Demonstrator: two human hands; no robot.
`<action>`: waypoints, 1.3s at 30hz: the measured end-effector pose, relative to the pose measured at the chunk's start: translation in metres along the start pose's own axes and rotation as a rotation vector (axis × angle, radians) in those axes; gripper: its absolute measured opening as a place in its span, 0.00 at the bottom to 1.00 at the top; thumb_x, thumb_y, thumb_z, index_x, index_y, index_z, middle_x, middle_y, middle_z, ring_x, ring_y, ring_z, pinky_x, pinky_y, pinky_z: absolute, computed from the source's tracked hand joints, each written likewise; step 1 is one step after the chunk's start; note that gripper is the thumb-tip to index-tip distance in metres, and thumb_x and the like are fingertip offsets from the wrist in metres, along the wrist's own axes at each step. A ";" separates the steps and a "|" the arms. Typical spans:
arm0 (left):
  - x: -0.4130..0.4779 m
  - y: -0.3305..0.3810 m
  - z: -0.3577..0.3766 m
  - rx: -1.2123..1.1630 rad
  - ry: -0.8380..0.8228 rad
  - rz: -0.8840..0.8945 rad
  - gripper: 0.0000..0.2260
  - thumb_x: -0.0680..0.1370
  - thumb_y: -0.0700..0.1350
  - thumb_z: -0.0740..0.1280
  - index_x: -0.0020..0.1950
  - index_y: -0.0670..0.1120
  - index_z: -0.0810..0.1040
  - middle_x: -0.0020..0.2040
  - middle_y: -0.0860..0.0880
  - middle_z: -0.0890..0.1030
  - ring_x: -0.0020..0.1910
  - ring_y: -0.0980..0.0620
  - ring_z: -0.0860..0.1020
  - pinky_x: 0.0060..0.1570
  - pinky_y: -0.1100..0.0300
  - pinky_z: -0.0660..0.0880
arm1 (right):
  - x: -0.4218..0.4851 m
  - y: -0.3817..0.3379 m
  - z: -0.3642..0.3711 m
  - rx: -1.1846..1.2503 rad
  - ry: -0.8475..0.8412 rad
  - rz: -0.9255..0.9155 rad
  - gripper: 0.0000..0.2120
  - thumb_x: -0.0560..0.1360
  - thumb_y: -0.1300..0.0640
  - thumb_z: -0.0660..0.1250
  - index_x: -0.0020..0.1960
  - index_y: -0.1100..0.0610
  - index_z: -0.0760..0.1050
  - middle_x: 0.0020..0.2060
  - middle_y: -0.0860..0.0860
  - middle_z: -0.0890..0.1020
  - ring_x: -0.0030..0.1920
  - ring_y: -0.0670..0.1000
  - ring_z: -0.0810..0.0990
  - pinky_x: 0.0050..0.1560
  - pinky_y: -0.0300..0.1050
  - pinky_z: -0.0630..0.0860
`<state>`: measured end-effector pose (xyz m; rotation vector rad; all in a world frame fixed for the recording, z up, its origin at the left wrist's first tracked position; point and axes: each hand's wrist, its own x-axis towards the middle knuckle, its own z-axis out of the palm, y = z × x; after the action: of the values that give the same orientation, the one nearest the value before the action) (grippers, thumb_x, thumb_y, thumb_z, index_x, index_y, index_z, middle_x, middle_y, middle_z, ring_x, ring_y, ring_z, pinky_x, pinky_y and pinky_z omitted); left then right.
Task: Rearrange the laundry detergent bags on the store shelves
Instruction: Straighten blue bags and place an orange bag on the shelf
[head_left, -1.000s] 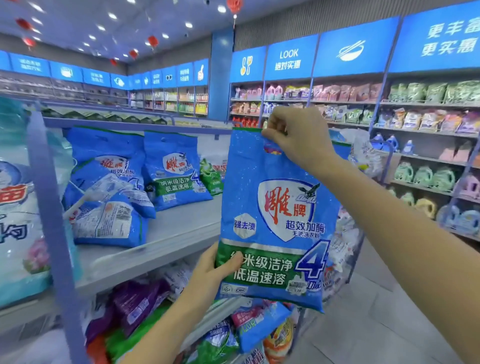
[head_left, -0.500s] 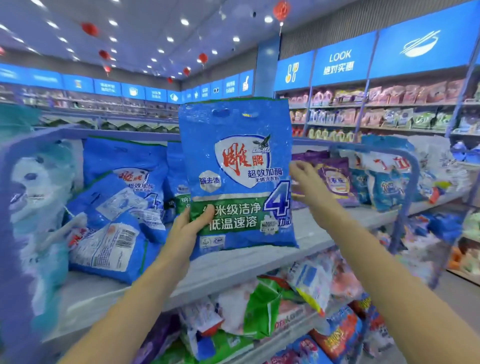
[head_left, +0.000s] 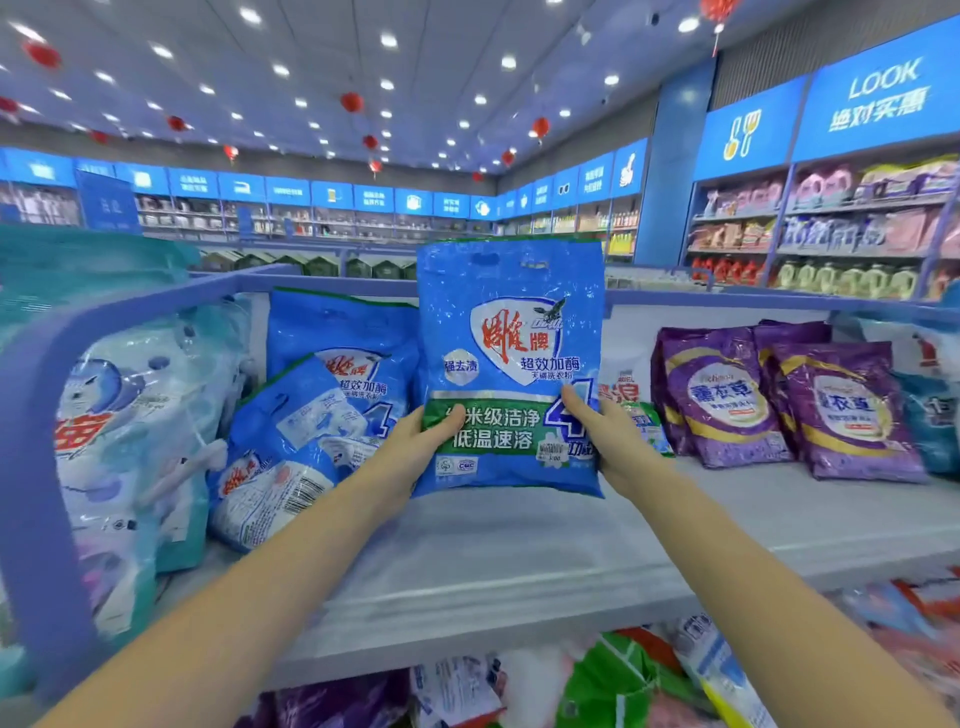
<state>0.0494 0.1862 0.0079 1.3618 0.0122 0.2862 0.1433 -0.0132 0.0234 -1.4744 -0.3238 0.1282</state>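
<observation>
Shelf (head_left: 519, 561): grey deck with a long bare stretch at centre and product at both ends. A large pale bag (head_left: 130, 441) stands at the far left behind the blue frame post.

The blue detergent bag (head_left: 509, 353) is upright, label toward you, over the bare centre of the shelf. Its bottom edge sits at or just above the deck; contact can't be told from here.

Two matching blue bags are just to its left. One stands at the back (head_left: 337, 332); the other has slumped forward (head_left: 280, 447) and leans on it. Purple bags (head_left: 727, 395) stand well apart to the right.

Your left hand (head_left: 410, 447) grips the bag's lower left edge, thumb across the green band. Your right hand (head_left: 602, 436) grips the lower right edge, fingers curled behind.

Step in hand, as judged: placing this bag into the blue row.

Next move calls for:
- Settle the base flat on the deck before either hand lets go.
- Slide it left until it stands just beside the upright blue bag.
- Watch for a topple; soft bags slump.
- Then right the slumped one.
</observation>
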 end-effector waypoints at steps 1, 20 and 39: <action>0.003 -0.004 0.000 0.003 0.015 -0.015 0.06 0.78 0.47 0.66 0.53 0.47 0.78 0.45 0.49 0.86 0.42 0.52 0.84 0.41 0.59 0.81 | 0.005 0.004 -0.002 -0.002 -0.018 0.017 0.13 0.72 0.45 0.69 0.50 0.52 0.76 0.40 0.50 0.86 0.43 0.52 0.85 0.43 0.51 0.81; 0.028 -0.054 0.017 0.133 0.459 -0.042 0.15 0.80 0.44 0.63 0.66 0.45 0.68 0.57 0.47 0.78 0.53 0.49 0.78 0.56 0.52 0.75 | 0.041 0.045 -0.005 -0.167 -0.008 -0.065 0.24 0.71 0.52 0.72 0.60 0.56 0.64 0.59 0.56 0.75 0.56 0.54 0.78 0.56 0.53 0.77; -0.108 0.035 -0.058 0.174 0.631 0.479 0.14 0.75 0.30 0.62 0.50 0.49 0.77 0.49 0.49 0.81 0.48 0.55 0.78 0.43 0.72 0.73 | -0.050 0.005 0.099 -0.859 -0.381 -1.094 0.21 0.67 0.57 0.72 0.59 0.61 0.76 0.54 0.56 0.79 0.55 0.59 0.78 0.56 0.54 0.72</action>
<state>-0.0716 0.2259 0.0127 1.3852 0.2429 1.1318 0.0675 0.0676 0.0182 -1.8824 -1.5893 -0.6983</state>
